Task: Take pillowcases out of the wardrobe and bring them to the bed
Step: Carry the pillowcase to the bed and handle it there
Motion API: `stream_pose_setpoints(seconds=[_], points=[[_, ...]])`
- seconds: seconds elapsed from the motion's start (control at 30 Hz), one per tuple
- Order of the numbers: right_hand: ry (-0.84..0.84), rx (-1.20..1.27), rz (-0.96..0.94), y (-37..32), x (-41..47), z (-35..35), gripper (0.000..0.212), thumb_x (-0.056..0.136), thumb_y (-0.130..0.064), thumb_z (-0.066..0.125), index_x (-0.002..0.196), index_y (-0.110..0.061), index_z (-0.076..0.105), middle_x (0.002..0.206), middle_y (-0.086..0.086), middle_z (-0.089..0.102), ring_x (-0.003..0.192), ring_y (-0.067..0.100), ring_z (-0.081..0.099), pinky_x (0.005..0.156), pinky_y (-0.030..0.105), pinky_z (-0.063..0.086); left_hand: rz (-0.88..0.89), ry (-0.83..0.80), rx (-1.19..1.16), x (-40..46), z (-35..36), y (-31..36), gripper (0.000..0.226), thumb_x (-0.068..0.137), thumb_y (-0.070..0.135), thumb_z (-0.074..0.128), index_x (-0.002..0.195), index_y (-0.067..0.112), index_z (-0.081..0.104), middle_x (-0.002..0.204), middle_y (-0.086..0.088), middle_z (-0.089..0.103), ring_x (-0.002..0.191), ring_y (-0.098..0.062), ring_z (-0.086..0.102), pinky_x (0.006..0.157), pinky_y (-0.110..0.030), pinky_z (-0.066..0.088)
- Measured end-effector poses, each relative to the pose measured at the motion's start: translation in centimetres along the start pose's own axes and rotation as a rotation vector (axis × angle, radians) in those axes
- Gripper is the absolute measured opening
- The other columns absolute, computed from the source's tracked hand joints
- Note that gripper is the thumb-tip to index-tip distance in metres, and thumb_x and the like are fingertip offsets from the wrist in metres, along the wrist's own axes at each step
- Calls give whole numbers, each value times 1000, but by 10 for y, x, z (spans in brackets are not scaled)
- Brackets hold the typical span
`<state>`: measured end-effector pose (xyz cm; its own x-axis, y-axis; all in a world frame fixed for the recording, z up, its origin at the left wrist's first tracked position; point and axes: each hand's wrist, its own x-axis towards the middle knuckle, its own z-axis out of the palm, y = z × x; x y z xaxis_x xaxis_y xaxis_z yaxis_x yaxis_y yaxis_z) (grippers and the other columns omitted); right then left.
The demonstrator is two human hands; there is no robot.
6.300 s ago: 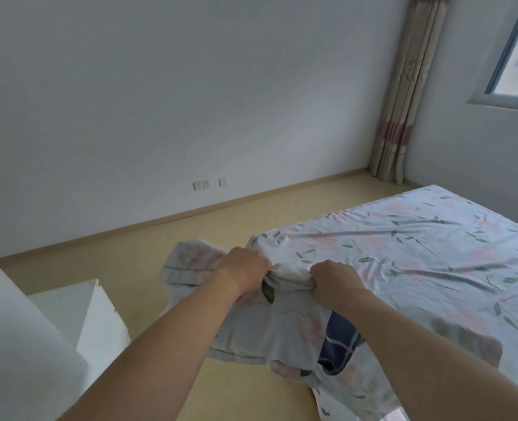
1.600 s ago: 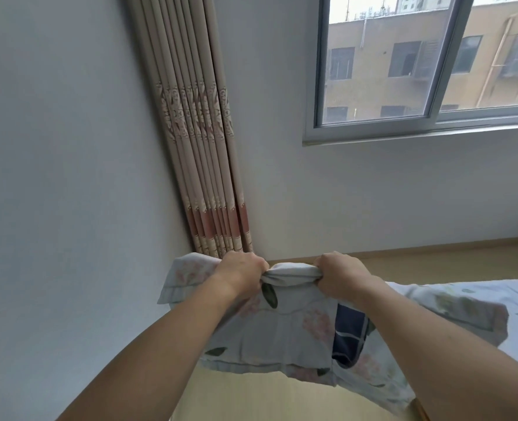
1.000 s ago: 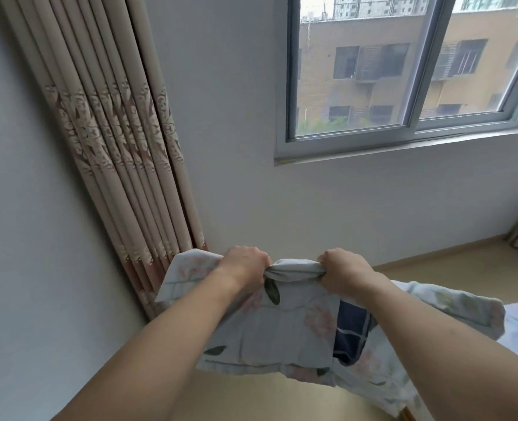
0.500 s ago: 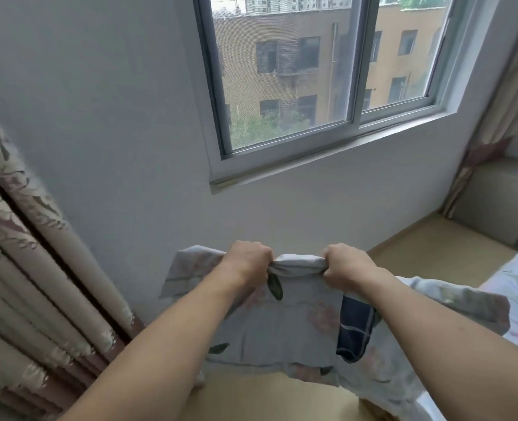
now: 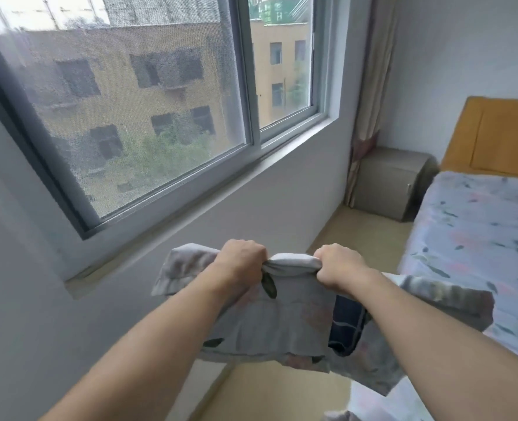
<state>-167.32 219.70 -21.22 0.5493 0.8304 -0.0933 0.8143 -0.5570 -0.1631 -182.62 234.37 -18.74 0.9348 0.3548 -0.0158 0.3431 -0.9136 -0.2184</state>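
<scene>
A bundle of pale floral pillowcases (image 5: 269, 326) hangs in front of me, with a dark blue checked piece (image 5: 347, 328) showing between the folds. My left hand (image 5: 241, 262) and my right hand (image 5: 338, 267) both grip the bundle's bunched top edge, close together. The bed (image 5: 476, 238), covered by a light floral sheet, lies at the right, and the bundle's right corner overlaps its near edge. The wardrobe is out of view.
A wide window (image 5: 148, 117) and its sill fill the wall ahead and left. A grey bedside cabinet (image 5: 394, 183) stands in the corner beside a curtain (image 5: 370, 95). An orange headboard (image 5: 500, 138) rises behind the bed. A strip of beige floor (image 5: 364, 238) runs between wall and bed.
The view has swung right past the curtain and window, bringing the bedside cabinet, headboard and bed into sight. Both hands keep the same grip on the pillowcases.
</scene>
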Motion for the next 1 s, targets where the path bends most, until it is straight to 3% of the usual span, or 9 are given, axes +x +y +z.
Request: stream_pose_setpoints(seconds=[0.1,0.3,0.5,0.8,1.0], points=[[0,-8,105,26,40,-4,10,70,-14,49,65,-22,46,70,-6,51,70,24,53,49,24,29,91,-13,-7,63,4,-8,11,73,17,53,80,18,61,89,-4,69,86,-32,64,62,-27,38],[20,-20,293,60,131,-13,10,69,-12,47,64,-21,46,70,-4,53,70,25,54,54,26,35,252,-15,-59,190,13,-37,7,74,16,54,72,21,50,91,-4,67,88,-31,64,65,-28,41],[34,7,439,91,205,-40,10,66,-11,46,63,-19,43,66,-3,49,62,23,50,47,23,29,403,43,-57,310,6,-59,9,75,18,55,70,22,50,90,-3,68,87,-30,64,66,-26,40],[60,-8,580,170,286,-63,18,73,-11,48,84,-20,57,77,0,53,72,26,54,61,29,41,574,67,-68,467,9,-39,8,74,18,53,72,26,53,88,-1,67,86,-30,64,64,-27,39],[67,12,646,257,359,-68,14,74,-13,47,82,-19,57,69,-1,50,63,22,50,50,25,33,638,74,-32,587,15,-6,8,72,16,52,74,23,57,86,-3,67,85,-31,63,62,-27,39]])
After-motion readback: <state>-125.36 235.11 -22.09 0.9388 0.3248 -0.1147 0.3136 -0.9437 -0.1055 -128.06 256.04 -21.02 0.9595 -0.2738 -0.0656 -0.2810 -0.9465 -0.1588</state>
